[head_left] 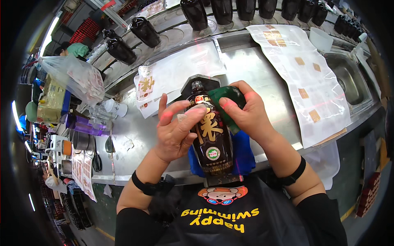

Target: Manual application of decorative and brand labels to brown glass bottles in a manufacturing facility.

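A dark brown glass bottle with large gold characters, a small red label and a round green-and-white emblem lies in front of me, its neck pointing away. Under it are a blue cloth and a dark angular holder that shows around the neck. My left hand is open, fingers spread, with a fingertip resting on the bottle's face near the top of the gold lettering. A flat dark green scraper is pinched between thumb and fingers of my right hand, its edge against the bottle's right shoulder.
Decal sheets lie on the steel table: one at left, a long one at right. Beyond runs a conveyor with dark bottles. A sink and white tub stand right; a plastic bag and white cup left.
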The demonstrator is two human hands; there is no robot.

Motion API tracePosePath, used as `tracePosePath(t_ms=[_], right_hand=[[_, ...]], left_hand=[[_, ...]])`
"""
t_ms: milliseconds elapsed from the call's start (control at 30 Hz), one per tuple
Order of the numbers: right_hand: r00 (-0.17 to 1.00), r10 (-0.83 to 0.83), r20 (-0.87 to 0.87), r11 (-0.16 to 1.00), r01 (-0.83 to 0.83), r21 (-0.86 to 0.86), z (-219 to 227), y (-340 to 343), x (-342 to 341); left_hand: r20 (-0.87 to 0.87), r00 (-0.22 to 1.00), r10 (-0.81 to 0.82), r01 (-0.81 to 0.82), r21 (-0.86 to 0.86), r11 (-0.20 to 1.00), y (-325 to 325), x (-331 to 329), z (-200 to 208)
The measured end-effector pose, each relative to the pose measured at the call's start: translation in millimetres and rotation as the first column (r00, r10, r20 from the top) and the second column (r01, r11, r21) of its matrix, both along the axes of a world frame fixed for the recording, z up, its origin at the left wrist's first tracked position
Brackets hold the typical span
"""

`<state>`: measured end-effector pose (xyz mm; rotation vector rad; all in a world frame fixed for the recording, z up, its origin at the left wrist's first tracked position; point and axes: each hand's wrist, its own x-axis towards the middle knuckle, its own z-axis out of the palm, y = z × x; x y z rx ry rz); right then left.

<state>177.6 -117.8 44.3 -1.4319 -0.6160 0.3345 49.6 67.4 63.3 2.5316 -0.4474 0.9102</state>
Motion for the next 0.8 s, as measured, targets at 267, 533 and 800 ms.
tracePosePath(t_ms=[267, 533, 800], right_hand=[[0.993, 0.007, -0.122, 0.998, 0.001, 0.063, 0.3, -1.8, -4.6], [0.995, -0.007, -0.101, 0.999, 0.012, 0.049, -9.3, -2.3, -3.6], [0.996, -0.072, 0.057, 0.997, 0.073, -0.021, -4.4, -5.8, 1.9]], left_hand=[[-0.191, 0.979, -0.064, 0.096, 0.164, 0.982, 1.4, 15.4, 20.5], [-0.208, 0.973, -0.098, 0.134, 0.169, 0.976, -1.1, 28.3, 28.5], [-0.148, 0.988, -0.031, 0.060, 0.191, 0.980, -21.4, -4.5, 11.1]])
